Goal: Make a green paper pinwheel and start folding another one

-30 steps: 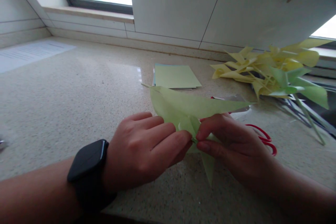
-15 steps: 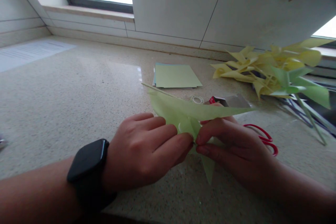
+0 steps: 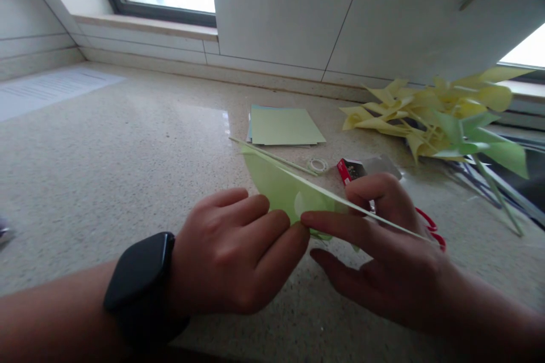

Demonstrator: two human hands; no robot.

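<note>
A light green paper pinwheel [image 3: 272,181], partly folded, is in front of me over the counter. My left hand [image 3: 238,255], with a black watch on its wrist, is closed on the lower edge of the paper; its fingertips are hidden. The index finger of my right hand [image 3: 387,249] reaches across to the paper beside my left fingers. Thumb and index finger of that hand are apart, and a long paper edge passes over the hand. Behind the pinwheel runs a thin pale stick [image 3: 281,159]. Red-handled scissors [image 3: 435,232] are partly hidden behind my right hand.
Farther back lie a stack of coloured paper squares [image 3: 285,126], a small roll of clear tape [image 3: 317,166] and a red and black box [image 3: 349,170]. Yellow pinwheels [image 3: 383,113] and a green pinwheel [image 3: 468,139] are heaped at right. A printed sheet [image 3: 51,91] lies at left.
My right thumb and index finger have parted from their pinch, and the index finger now stretches toward my left hand. The paper's right side has tipped down over my right hand.
</note>
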